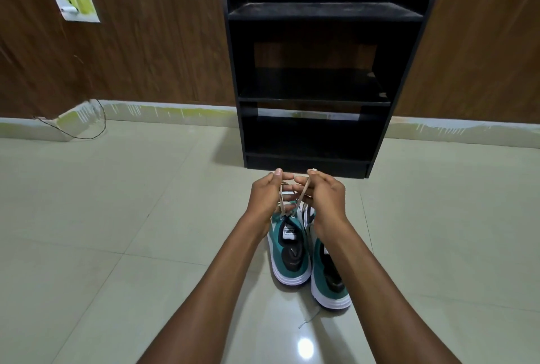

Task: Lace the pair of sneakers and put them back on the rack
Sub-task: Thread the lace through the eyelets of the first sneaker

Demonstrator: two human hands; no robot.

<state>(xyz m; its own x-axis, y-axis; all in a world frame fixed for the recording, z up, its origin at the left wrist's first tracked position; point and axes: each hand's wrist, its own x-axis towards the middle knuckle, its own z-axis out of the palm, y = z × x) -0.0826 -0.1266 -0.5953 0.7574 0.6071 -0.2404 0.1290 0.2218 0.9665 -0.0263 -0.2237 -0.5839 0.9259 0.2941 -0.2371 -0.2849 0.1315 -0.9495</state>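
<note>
Two teal sneakers with white soles stand side by side on the tiled floor, heels toward me: the left sneaker [290, 252] and the right sneaker [328, 279], partly under my right forearm. My left hand [267, 197] and my right hand [323, 197] are raised just above the left sneaker's front. Each pinches an end of its beige lace [302, 191], and the strands cross between my fingers. A loose lace end [309, 317] trails on the floor behind the right sneaker. The black shoe rack [318, 100] stands just beyond, its shelves bare.
A wood-panelled wall runs behind the rack. A wall socket plate [75, 4] sits at upper left, and a thin black cable [87, 130] loops on the floor by the skirting. Pale glossy tiles spread to both sides.
</note>
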